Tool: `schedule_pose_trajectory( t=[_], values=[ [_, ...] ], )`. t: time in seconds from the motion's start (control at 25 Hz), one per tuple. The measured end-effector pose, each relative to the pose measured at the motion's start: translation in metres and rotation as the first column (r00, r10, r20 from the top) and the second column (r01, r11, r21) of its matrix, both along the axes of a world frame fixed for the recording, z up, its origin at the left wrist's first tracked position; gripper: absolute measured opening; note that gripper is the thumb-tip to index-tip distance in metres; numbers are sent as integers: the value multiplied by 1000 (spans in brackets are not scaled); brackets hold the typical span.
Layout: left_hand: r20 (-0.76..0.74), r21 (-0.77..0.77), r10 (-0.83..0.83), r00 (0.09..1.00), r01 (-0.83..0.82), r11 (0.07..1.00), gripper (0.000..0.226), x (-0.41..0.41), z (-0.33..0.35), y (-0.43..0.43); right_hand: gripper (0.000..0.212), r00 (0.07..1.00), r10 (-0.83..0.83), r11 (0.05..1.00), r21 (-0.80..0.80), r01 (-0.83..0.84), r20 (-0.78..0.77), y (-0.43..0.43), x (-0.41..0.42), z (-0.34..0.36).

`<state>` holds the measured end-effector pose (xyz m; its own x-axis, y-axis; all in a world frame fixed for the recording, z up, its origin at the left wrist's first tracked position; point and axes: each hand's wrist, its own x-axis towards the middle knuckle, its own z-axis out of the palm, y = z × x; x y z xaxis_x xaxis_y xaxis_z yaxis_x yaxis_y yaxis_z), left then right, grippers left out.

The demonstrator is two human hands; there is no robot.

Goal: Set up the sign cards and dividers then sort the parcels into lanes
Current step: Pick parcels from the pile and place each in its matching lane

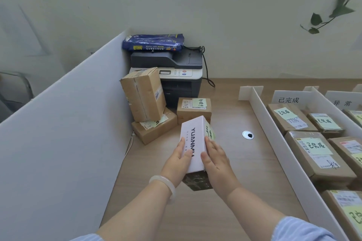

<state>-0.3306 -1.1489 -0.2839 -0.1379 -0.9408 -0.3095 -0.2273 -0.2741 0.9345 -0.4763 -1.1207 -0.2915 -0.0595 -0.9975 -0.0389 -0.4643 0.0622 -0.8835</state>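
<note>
I hold a white box printed "YUANMU" above the desk, a green sticky note on its right side. My left hand grips its left edge and my right hand grips its right edge. Behind it lie three cardboard parcels: a tall tilted one, a flat one under it, and a small one with a green note. At right, white dividers form lanes headed by sign cards. Several brown parcels with green notes fill the first lane.
A grey printer with a blue paper pack on top stands at the desk's back. A white partition walls the left side. A cable grommet sits in the wooden desk. A second sign card heads the far-right lane.
</note>
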Motion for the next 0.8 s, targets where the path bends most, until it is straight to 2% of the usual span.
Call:
schedule_pose_trajectory(
  t=[0.16, 0.2, 0.36, 0.44, 0.52, 0.6, 0.68, 0.8],
  values=[
    [57, 10, -28, 998, 27, 1000, 116, -9, -3, 0, 50, 999, 41, 999, -13, -41, -34, 6, -11, 8],
    [44, 28, -13, 999, 12, 1000, 122, -12, -4, 2, 52, 996, 64, 998, -12, -64, -61, 8, -14, 10],
    [-115, 86, 64, 991, -54, 995, 114, -25, -10, 5, 40, 990, 112, 992, -44, -116, -86, 16, -32, 9],
    [-235, 120, 81, 969, -54, 991, 109, -31, -10, 8, 48, 996, 15, 996, -82, -22, -84, 16, -44, 8],
    [-316, 120, 72, 946, -35, 992, 81, -42, -6, 15, 58, 994, -103, 994, -48, 102, -31, 13, -60, 10],
    [-330, 113, 33, 944, 5, 994, 64, -54, 2, 20, 65, 990, -137, 990, 28, 136, 35, 12, -74, 13],
    [-329, 92, -15, 944, 48, 995, 65, -68, 7, 26, 66, 987, -126, 990, 77, 119, 99, 15, -86, 16],
    [-275, 23, -77, 958, 87, 996, 72, -89, 16, 30, 60, 980, -122, 992, 59, 114, 156, 24, -103, 23]
  ],
)
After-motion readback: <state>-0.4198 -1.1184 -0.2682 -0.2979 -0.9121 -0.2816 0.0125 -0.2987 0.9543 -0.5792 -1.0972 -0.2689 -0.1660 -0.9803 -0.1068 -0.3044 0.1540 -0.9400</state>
